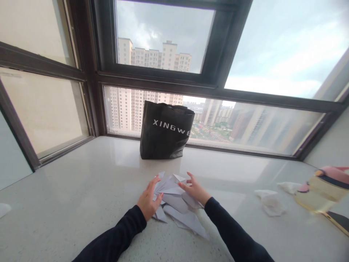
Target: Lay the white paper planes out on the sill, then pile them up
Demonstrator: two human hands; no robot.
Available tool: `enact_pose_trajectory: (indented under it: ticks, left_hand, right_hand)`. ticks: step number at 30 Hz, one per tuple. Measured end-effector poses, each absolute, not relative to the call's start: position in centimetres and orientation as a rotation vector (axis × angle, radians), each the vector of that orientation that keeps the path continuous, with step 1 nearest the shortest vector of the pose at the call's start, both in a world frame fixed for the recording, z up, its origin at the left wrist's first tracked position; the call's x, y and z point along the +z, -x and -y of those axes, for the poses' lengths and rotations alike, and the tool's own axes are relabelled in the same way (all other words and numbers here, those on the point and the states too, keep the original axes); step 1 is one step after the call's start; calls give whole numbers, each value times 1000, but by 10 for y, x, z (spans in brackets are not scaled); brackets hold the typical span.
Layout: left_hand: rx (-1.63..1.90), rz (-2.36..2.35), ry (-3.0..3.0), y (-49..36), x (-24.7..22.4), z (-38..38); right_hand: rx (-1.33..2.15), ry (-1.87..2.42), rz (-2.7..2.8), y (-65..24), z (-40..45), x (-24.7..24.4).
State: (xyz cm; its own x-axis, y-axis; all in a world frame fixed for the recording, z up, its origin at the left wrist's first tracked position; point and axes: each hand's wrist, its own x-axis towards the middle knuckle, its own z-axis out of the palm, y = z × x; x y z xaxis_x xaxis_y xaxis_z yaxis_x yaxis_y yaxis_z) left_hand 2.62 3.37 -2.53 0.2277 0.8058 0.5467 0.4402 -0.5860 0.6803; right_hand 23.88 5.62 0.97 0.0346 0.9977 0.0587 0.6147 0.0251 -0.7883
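Observation:
A loose pile of folded white papers (174,198) lies on the pale speckled surface in front of me. Some of the pieces are creased into pointed shapes, like paper planes. My left hand (149,198) is at the pile's left side, thumb and fingers apart, touching its edge. On the opposite side, my right hand (195,190) spreads its thumb and index finger over the upper right papers. Its lower fingers are partly hidden. Behind the pile stands an upright black bag (166,136) with white lettering.
Crumpled white tissues (272,203) lie to the right. Beside them are a yellowish clear bottle (321,191) with a pink lid and a dark phone-like object (339,222). A dark window frame (163,82) borders the back of the counter (89,196).

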Motion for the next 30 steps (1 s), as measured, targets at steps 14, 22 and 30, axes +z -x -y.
enact_pose_trajectory:
  ticks: [14, 22, 30]
  left_hand:
    - [1552, -989, -1926, -23, 1, -22]
    - [1781, -949, -1640, -21, 5, -20]
    - [1307, -846, -2081, -27, -4, -17]
  right_hand:
    - [328, 1133, 1785, -210, -16, 75]
    - [280, 1220, 2537, -218, 46, 56]
    - [145, 1219, 2222, -247, 27, 8]
